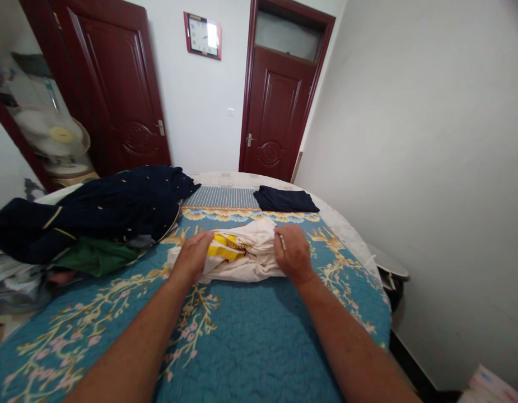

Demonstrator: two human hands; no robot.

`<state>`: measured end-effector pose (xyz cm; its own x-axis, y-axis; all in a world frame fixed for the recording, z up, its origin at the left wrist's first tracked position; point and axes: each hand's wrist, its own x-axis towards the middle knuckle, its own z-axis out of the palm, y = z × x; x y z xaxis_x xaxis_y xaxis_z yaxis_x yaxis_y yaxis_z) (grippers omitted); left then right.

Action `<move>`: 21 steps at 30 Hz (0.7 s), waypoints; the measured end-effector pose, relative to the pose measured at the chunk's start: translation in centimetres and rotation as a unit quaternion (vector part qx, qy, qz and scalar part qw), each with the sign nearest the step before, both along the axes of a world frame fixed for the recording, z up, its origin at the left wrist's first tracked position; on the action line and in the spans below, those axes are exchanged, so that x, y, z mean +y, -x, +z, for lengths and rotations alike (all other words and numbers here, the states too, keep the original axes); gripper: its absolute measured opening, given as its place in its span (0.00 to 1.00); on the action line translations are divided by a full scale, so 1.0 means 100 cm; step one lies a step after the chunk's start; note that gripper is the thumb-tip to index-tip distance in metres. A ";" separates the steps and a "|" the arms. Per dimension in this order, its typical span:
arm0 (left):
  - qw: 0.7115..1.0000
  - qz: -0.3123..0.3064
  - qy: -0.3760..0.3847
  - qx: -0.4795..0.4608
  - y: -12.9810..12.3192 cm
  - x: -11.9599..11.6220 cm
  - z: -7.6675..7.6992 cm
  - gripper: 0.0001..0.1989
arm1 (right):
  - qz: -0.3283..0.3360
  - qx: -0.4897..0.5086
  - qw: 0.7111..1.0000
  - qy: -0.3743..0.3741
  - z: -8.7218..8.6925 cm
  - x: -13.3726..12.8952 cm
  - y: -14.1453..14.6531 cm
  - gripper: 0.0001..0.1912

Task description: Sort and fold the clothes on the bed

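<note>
A cream-white garment [259,257] with a yellow printed patch lies bunched on the teal floral cloth [259,336], midway between my arms. My left hand [194,254] grips its left side, beside the yellow patch. On the right side, my right hand [293,252] is closed around the fabric, with a ring on one finger. The cloth between the hands is creased and gathered. What kind of garment it is cannot be made out.
A folded navy garment [286,200] lies at the far right of the table. To the left is a heap of clothes with a navy piece [128,196] on top and a green one [97,256] below. A stool [387,263] stands by the right wall.
</note>
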<state>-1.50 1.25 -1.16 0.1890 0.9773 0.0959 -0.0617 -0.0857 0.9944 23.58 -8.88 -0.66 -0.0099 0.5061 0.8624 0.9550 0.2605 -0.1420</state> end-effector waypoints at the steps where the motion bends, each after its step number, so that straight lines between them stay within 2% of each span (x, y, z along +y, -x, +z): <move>1: 0.998 -0.003 0.031 -0.047 -0.001 0.000 -0.001 0.17 | 0.028 -0.024 0.998 0.042 -0.002 -0.002 0.015 0.09; 3: 0.990 -0.024 0.079 -0.115 0.000 0.000 0.000 0.15 | 0.047 -0.052 0.991 0.117 -0.009 -0.002 0.038 0.07; 6: 0.981 -0.032 0.108 -0.156 0.003 -0.001 0.003 0.15 | 0.015 -0.052 0.985 0.164 -0.022 0.007 0.053 0.10; 9: 0.977 -0.053 0.130 -0.160 0.005 -0.002 0.004 0.16 | -0.030 -0.051 0.984 0.167 -0.031 0.021 0.043 0.15; 12: 0.986 -0.063 0.110 -0.105 0.009 0.003 0.004 0.15 | -0.065 -0.044 0.980 0.183 -0.035 0.032 0.022 0.15; 14: 0.999 -0.011 0.032 -0.002 0.014 0.008 0.004 0.13 | -0.059 -0.037 0.978 0.199 -0.037 0.035 0.010 0.16; 15: 0.997 0.027 -0.032 0.070 0.017 0.010 0.004 0.13 | -0.048 -0.034 0.977 0.203 -0.038 0.036 0.005 0.17; 16: 0.981 0.071 -0.108 0.144 0.021 0.011 0.005 0.13 | -0.034 -0.030 0.978 0.202 -0.039 0.036 0.001 0.18; 17: 0.952 0.118 -0.188 0.209 0.024 0.011 0.007 0.14 | -0.020 -0.024 0.980 0.195 -0.040 0.036 -0.002 0.19; 19: 0.876 0.195 -0.330 0.292 0.025 0.005 0.010 0.14 | 0.011 -0.014 0.986 0.166 -0.042 0.036 -0.003 0.21; 21: 0.819 0.210 -0.429 0.319 0.019 -0.009 0.014 0.13 | 0.034 -0.002 0.990 0.135 -0.044 0.035 -0.001 0.22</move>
<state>-3.44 0.35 0.21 0.1327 0.5934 0.7939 0.6609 -0.6499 0.3752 23.72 -5.40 -5.02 -0.0552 0.7167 0.6952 0.9372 0.2773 -0.2115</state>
